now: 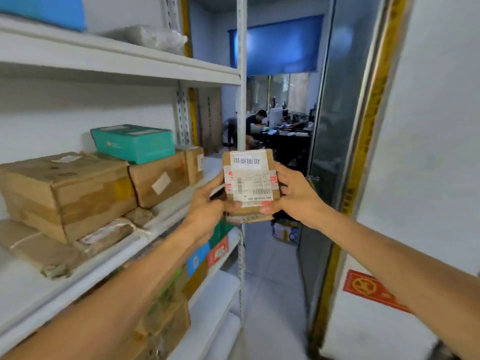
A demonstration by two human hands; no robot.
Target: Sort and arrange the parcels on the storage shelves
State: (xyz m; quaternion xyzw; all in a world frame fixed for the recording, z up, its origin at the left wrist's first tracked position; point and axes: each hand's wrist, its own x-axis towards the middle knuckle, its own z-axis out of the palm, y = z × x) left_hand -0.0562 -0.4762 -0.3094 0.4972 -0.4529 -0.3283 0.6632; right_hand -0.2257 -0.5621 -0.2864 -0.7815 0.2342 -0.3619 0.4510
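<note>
A small brown cardboard parcel point(250, 181) with a white shipping label and barcode is held up in front of the shelf's right end. My left hand point(207, 211) grips its left side, thumb on the lower front. My right hand point(296, 196) grips its right side, thumb on the bottom edge. The white metal shelf point(145, 224) to the left carries a large brown box point(65, 193), a second brown box point(161, 178) with a teal box point(135, 142) on top, and flat wrapped parcels point(106, 236) along the front.
A white upright post point(241, 74) stands just behind the held parcel. Lower shelves hold more cardboard boxes point(166, 320) and coloured packages. A glass door point(335, 126) with a yellow frame is on the right. Beyond, a person sits at a cluttered desk point(283, 133).
</note>
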